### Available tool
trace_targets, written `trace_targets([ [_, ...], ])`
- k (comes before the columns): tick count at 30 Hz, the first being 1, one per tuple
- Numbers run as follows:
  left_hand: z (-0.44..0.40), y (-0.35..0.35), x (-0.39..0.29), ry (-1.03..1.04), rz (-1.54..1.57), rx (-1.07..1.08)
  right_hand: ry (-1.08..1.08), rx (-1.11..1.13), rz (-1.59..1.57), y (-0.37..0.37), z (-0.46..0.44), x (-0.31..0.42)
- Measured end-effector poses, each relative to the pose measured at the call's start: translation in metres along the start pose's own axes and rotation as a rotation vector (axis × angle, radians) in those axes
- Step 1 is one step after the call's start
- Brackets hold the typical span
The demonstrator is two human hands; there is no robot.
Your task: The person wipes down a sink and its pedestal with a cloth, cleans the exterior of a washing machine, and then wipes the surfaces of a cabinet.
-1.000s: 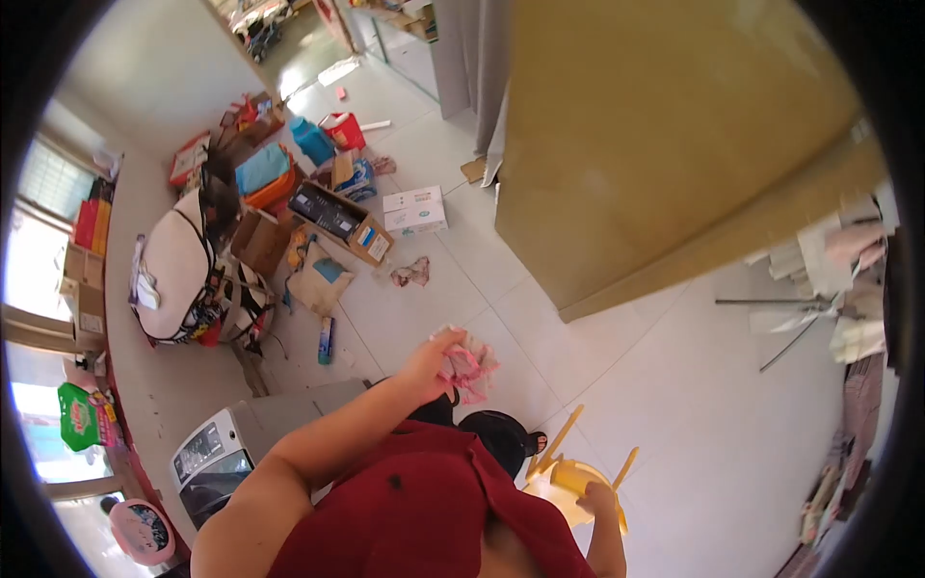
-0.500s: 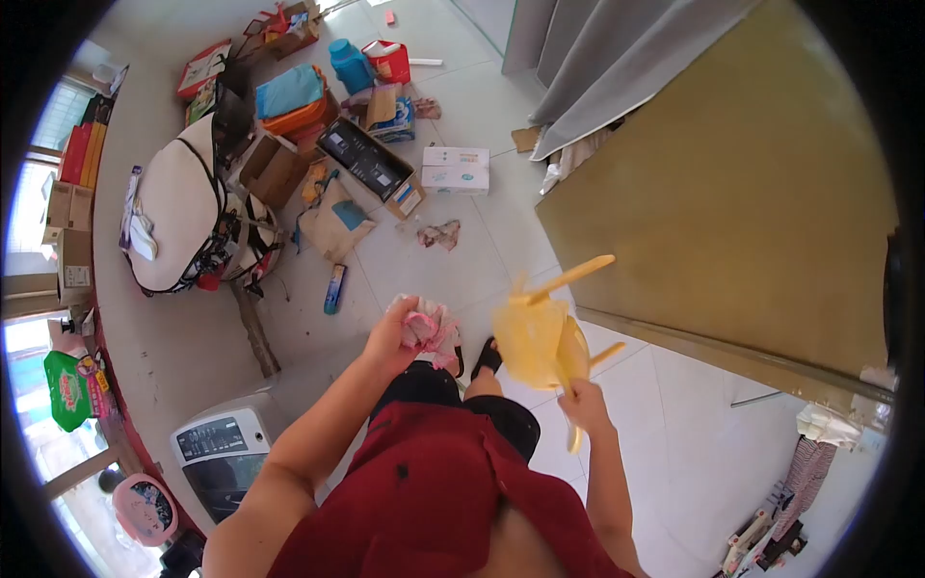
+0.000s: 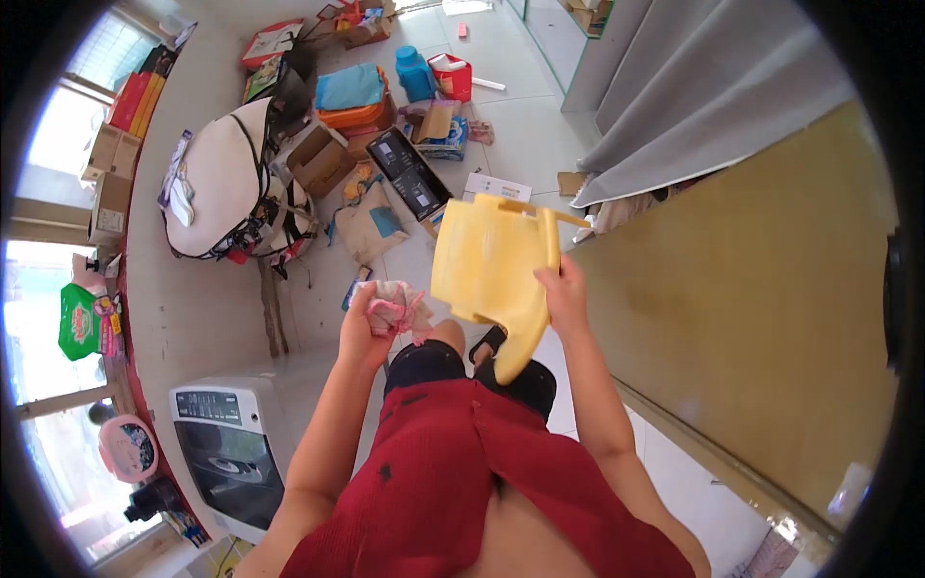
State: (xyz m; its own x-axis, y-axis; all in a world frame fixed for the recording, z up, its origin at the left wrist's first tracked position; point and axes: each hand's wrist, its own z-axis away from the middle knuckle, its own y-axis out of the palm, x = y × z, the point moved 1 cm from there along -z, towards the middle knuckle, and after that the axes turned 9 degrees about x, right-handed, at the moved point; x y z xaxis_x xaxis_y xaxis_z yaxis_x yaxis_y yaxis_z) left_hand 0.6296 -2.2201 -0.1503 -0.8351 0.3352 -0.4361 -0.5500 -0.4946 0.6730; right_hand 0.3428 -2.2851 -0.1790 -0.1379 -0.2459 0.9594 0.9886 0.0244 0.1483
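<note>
My right hand grips the edge of a yellow plastic stool, which is held off the floor and tilted in front of my legs. One curved leg of the stool points down towards my knees. In my left hand is a crumpled white and pink cloth, bunched between the closed fingers. The cloth hangs just left of the stool, with a small gap between them. Part of a white carton on the floor is hidden behind the stool.
Boxes, a cloth bag and a blue bottle litter the floor ahead. A washing machine stands at left. On the right is a large brown panel beside a grey curtain.
The stool has swung up and left, and its broad side now faces me. My right hand has risen with it. My left hand still holds the cloth, and the view has turned.
</note>
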Motion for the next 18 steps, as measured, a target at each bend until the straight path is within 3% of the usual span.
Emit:
trace_targets([
  [3, -0.006, -0.005, -0.005, 0.079, -0.022, -0.031, -0.001, 0.107, -0.239, 0.010, -0.048, 0.030],
  [12, -0.096, -0.018, -0.004, 0.098, 0.178, 0.039, -0.021, 0.090, -0.317, 0.025, -0.194, 0.098],
  [18, -0.213, 0.068, -0.033, 0.006, 0.306, -0.016, 0.030, 0.066, -0.232, 0.003, -0.302, 0.146],
])
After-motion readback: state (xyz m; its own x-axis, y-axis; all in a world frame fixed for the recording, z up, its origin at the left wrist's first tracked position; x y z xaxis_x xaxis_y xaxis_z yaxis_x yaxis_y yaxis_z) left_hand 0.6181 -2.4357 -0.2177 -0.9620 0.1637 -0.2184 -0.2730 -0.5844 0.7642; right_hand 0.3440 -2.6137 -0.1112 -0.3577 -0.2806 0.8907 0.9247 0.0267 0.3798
